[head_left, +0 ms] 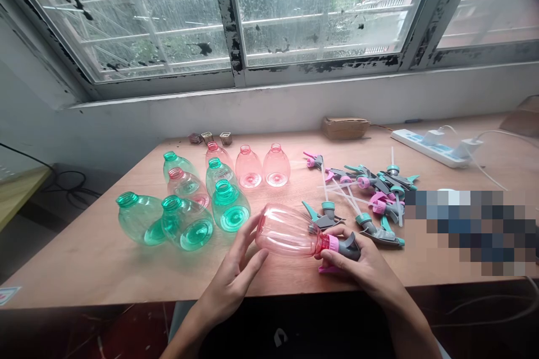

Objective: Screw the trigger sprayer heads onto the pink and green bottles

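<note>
A clear pink spray bottle (288, 231) lies sideways between my hands, above the front of the table. Its base rests against my left hand (240, 269), whose fingers and thumb curl round it. At the neck, my right hand (353, 261) grips the pink-and-grey trigger sprayer head (343, 245); the collar meets the bottle's neck, though I cannot tell how tightly it is screwed. Part of the pink trigger shows below the right fingers. Just behind the bottle's neck lies a loose grey sprayer head with a teal trigger (326, 216).
Several green bottles (187, 224) and pink bottles (248, 167) stand open-necked on the left. Loose sprayer heads (381, 179) with straws pile up on the right. Behind are a cardboard box (345, 128) and a power strip (433, 147). A blurred patch covers the table's right side.
</note>
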`<action>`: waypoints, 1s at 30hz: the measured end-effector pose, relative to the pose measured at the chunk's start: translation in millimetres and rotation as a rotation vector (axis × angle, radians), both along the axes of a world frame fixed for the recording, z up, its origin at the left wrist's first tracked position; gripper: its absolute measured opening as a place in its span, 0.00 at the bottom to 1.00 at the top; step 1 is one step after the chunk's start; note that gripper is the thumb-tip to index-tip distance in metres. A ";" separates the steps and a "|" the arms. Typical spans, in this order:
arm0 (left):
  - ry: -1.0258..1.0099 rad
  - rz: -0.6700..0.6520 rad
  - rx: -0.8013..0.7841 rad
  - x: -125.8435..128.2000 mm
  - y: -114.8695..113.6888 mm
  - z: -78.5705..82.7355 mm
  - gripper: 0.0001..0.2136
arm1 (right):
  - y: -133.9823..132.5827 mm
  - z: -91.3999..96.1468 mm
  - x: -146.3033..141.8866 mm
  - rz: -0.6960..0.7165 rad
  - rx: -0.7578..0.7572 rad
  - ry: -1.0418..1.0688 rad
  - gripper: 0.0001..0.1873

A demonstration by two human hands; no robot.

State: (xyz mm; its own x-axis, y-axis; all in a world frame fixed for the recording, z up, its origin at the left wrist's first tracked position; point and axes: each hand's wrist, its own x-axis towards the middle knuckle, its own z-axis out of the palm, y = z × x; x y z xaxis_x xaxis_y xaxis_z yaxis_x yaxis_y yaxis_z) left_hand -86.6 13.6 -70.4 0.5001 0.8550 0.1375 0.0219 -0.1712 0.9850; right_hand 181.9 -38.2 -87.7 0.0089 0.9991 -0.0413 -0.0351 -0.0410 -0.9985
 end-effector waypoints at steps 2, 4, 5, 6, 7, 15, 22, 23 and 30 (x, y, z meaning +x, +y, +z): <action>0.046 -0.002 0.031 -0.1 0.7 -0.3 0.26 | 0.0 1.7 -0.7 0.007 -0.010 0.025 0.20; 0.059 0.008 0.053 0.1 1.2 -0.2 0.26 | 0.2 2.5 -1.5 0.013 -0.014 0.050 0.20; 0.052 0.012 0.053 0.3 1.3 0.0 0.25 | 0.4 2.5 -1.8 0.012 -0.012 0.057 0.20; 0.037 0.014 0.048 0.5 1.3 0.2 0.24 | 0.6 2.5 -2.1 0.010 -0.012 0.063 0.20; 0.020 0.016 0.041 0.6 1.2 0.4 0.23 | 0.7 2.5 -2.4 0.004 -0.013 0.067 0.20; -0.085 0.005 -0.045 0.0 -1.5 0.5 0.18 | 0.4 1.8 -3.1 0.001 -0.026 0.104 0.19; 0.103 0.064 0.103 -2.1 2.8 0.5 0.26 | 0.2 0.7 -2.1 0.022 -0.019 0.088 0.19; 0.139 0.070 0.142 -2.2 3.2 0.9 0.26 | 0.0 1.5 -2.2 0.025 -0.016 0.091 0.19; -0.004 0.027 0.044 -0.7 1.6 -0.8 0.24 | -0.7 4.5 -2.0 0.046 -0.009 0.088 0.18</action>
State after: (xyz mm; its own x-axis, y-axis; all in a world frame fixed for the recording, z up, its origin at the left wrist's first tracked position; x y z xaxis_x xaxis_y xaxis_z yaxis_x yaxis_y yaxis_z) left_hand -87.3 15.2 -71.2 0.4761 0.8614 0.1772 0.0233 -0.2138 0.9766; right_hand 179.8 -38.9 -83.1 -0.0414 0.9979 -0.0488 -0.1208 -0.0535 -0.9912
